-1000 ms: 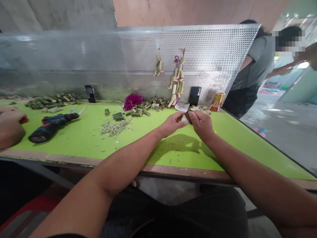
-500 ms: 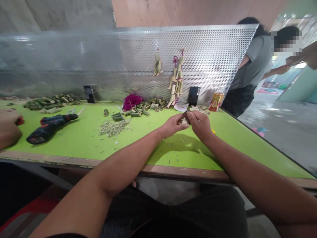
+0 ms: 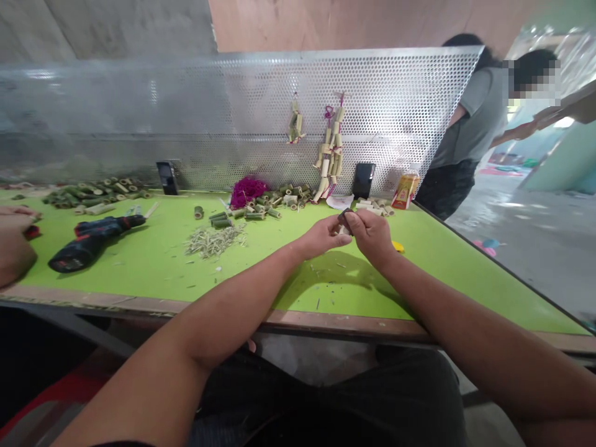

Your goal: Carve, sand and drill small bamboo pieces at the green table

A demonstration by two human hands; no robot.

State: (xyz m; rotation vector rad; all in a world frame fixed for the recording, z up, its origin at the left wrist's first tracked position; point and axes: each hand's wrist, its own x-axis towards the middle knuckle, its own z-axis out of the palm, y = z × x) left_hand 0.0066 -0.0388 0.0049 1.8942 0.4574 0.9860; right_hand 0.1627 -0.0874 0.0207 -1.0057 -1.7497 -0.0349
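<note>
"Surface and background, largest first?"

"Perforated metal panel (image 3: 209,105), one, standing behind. Green tabletop (image 3: 451,279), one, brown-edged, before it. Person in grey shirt (image 3: 487,118), one, beyond the table's right end."

"Goods on the table?"

"I log one heap of bamboo pieces (image 3: 90,194), far left; one power drill (image 3: 103,228), lying just before it; one heap of shavings (image 3: 214,241), left of centre; one tangle of purple string (image 3: 249,189), near the panel; one bottle (image 3: 406,188), at right."

"Hands?"

"Two on my feed, close together above the tabletop. Left hand (image 3: 323,237): narrow pinch, holding a pale piece (image 3: 343,230). Right hand (image 3: 374,233): fingers clenched on a small dark piece (image 3: 345,216)."

"Smallest items, position?"

"Between the hands, dark above pale. Whether they touch, I cannot tell."
</note>
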